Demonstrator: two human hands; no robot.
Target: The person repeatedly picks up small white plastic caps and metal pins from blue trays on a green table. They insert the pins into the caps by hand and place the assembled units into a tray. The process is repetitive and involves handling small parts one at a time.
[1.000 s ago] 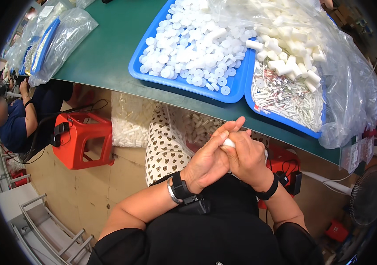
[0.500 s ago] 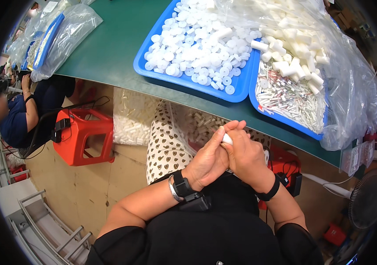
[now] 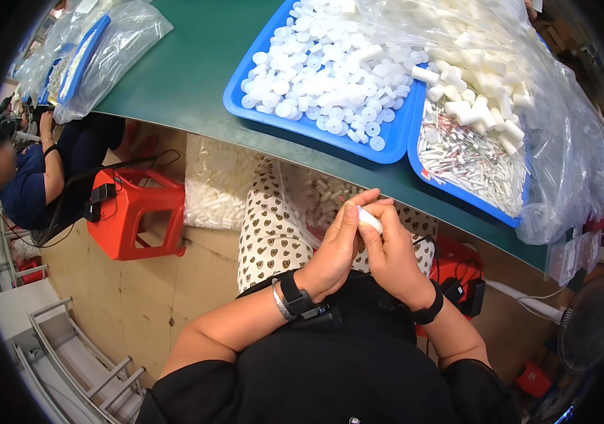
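Note:
Above my lap, just short of the table's front edge, both hands are close together. My right hand point(image 3: 394, 258) pinches a short white foam cylinder point(image 3: 370, 220) between thumb and fingers, with its length partly showing. Against its upper end rests my left hand point(image 3: 333, 254), thumb bent in and fingers together. A thin reddish tip pokes out by the left fingertips; what the left hand holds is mostly hidden. Beyond the hands, a blue tray point(image 3: 408, 138) carries many translucent white discs point(image 3: 330, 78). Next to it, another blue tray point(image 3: 468, 196) has small thin white pieces point(image 3: 471, 159) and white foam cylinders point(image 3: 482, 113).
Clear plastic bagging point(image 3: 570, 134) drapes over the right tray. Under the green table point(image 3: 174, 85) stand bags of white pieces point(image 3: 210, 191). A red stool point(image 3: 136, 212) is at left, near a seated person point(image 3: 30, 177). A fan point(image 3: 588, 321) stands at right.
The hands have shifted slightly and opened a little, so more of the white foam cylinder shows. The whole scene has moved slightly to the right in view.

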